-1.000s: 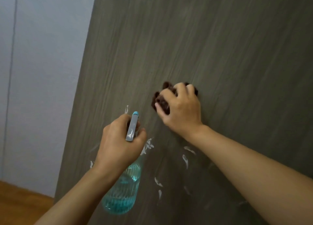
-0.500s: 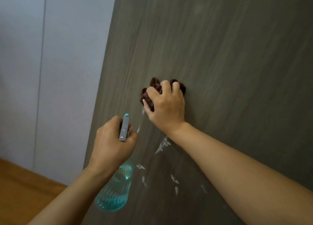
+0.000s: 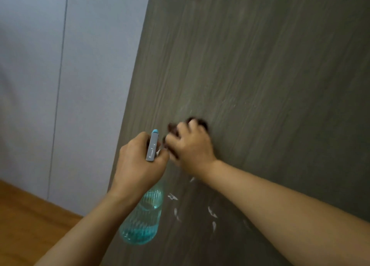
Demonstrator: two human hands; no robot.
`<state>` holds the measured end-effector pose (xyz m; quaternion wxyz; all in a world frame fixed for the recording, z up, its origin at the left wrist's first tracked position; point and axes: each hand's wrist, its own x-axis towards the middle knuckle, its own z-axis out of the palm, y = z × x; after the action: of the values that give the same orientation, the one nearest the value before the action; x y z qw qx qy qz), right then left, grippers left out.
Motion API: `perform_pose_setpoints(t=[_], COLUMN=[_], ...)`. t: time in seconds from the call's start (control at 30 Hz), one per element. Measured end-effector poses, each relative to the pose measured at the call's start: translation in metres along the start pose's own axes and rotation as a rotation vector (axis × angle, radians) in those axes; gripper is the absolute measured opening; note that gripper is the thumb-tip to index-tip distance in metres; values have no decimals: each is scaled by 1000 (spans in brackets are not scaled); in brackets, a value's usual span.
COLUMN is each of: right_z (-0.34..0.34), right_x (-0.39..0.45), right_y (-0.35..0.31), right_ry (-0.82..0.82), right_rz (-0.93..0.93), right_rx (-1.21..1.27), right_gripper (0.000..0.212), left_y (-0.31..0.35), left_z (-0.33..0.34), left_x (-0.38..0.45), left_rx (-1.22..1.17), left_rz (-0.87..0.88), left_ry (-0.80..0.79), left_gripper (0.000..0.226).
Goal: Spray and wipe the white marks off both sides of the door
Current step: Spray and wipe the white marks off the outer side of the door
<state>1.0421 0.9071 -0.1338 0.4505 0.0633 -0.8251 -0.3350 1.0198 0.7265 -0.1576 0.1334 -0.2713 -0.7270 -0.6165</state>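
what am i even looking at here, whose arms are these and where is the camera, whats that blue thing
There is no machine here: these are a person's two bare arms, seen from one wide-angle camera worn on the head, looking forward and down. That is why the arms enter from the bottom edge.

The big grey-brown wood-grain surface is a door, standing upright, not a table. The pale wall and the orange-brown wooden floor lie to its left.

The left hand grips a clear plastic spray bottle of blue liquid with a grey nozzle. The right hand presses a crumpled dark brown cloth against the door; it looks blurred.

Below the hands, small white marks remain on the door.
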Motion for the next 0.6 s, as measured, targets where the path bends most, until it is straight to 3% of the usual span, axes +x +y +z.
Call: perform_pose_setpoints(t=[0.07, 0.17, 0.37, 0.43, 0.53, 0.6], right_z=[10, 0, -35, -29, -21, -29], right_x=[-20, -9, 31, 13, -19, -25], right_y=[-13, -2, 53, 47, 26, 26], right_ry=[-87, -93, 91, 74, -114, -176], right_rz=[-137, -99, 352, 248, -4, 48], right_rx=[27, 58, -87, -81, 1, 74], right_gripper=[38, 27, 33, 32, 32, 35], left_y=[5, 9, 9, 9, 11, 16], left_z=[2, 3, 6, 7, 10, 12], left_x=[-1, -3, -4, -3, -3, -7], left_rx=[-16, -23, -47, -39, -22, -10], left_rz=[4, 19, 27, 35, 42, 54], left_ry=[-5, -4, -22, -16, -17, -32], left_gripper=[20, 20, 12, 13, 15, 15])
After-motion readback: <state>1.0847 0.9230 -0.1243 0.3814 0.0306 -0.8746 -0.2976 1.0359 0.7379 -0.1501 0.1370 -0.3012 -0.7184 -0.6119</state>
